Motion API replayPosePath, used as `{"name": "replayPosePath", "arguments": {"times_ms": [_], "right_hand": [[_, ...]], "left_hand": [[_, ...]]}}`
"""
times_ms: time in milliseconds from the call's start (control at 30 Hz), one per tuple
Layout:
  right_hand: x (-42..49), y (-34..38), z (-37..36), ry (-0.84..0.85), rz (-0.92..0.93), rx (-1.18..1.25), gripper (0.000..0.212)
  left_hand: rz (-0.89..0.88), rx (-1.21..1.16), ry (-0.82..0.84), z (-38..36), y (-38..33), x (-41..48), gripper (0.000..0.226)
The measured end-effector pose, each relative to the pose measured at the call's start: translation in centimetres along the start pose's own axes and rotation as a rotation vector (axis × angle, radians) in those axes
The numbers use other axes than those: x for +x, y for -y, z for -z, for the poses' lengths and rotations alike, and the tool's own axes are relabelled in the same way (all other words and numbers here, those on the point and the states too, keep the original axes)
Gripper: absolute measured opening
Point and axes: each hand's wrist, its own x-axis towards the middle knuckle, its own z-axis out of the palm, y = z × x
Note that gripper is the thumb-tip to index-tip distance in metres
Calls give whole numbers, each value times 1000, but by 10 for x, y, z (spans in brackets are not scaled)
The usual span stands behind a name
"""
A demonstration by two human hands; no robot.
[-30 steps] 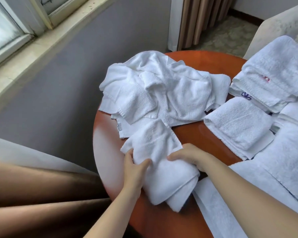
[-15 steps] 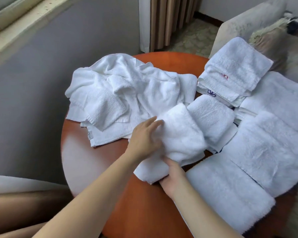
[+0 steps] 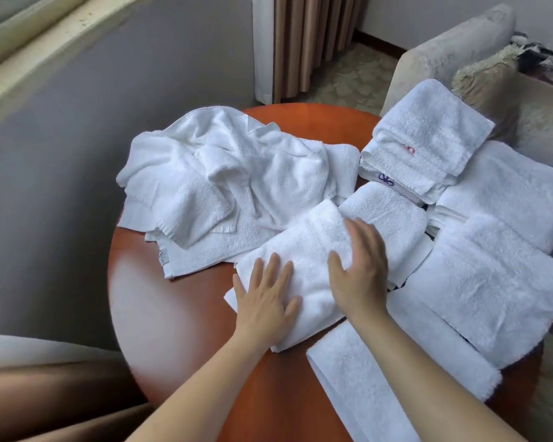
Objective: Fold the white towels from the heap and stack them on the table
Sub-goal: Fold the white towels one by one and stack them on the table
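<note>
A round orange worktop (image 3: 160,314) stood by a grey wall (image 3: 77,138). The crumpled heap of white towels (image 3: 237,180) lay across its far left. Just beside it, a folded towel (image 3: 304,250) lay under the left hand (image 3: 265,301) and right hand (image 3: 358,272), whose fingers (image 3: 273,266) were released and pressed flat. Folded stacks (image 3: 428,138) sat rightward.

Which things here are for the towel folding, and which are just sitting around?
For the job:
crumpled heap of white terry towels
folded white towel at the front
stacks of folded white towels
round reddish-brown wooden table

Just lying about:
beige upholstered armchair
shaggy tan cushion
brown pleated curtain
</note>
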Motion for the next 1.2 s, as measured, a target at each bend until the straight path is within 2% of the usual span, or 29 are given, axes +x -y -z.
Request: {"name": "replayPosePath", "arguments": {"times_ms": [67,133,333,400,500,567,633,767,900,1033,1200], "right_hand": [[1,-8,-8,207,209,-230,52],[1,-11,-12,371,275,-351,52],[5,-36,-10,741,123,-613,61],[10,-36,-8,800,108,-676,58],[34,-19,-11,740,178,-689,45],[57,-7,-20,639,226,-593,38],[77,0,-32,603,199,-433,32],[116,2,-56,699,-133,-145,36],[144,0,-72,730,-398,-77,37],[156,-2,-84,769,-505,35,16],[155,2,-80,523,-737,498,10]], "left_hand": [[-26,10,5,-1,2,-2,84],[-65,22,0,-1,5,-4,85],[-120,11,-88,-4,2,-10,70],[-94,8,-47,-1,-6,-10,74],[-34,-43,-38,9,-11,-3,79],[46,-155,-114,18,-12,4,78],[164,-299,-189,26,-13,14,71],[337,-450,-205,38,-4,36,35],[415,-496,-269,41,8,55,29],[443,-512,-306,35,11,64,32],[536,-565,-375,42,2,67,37]]}}
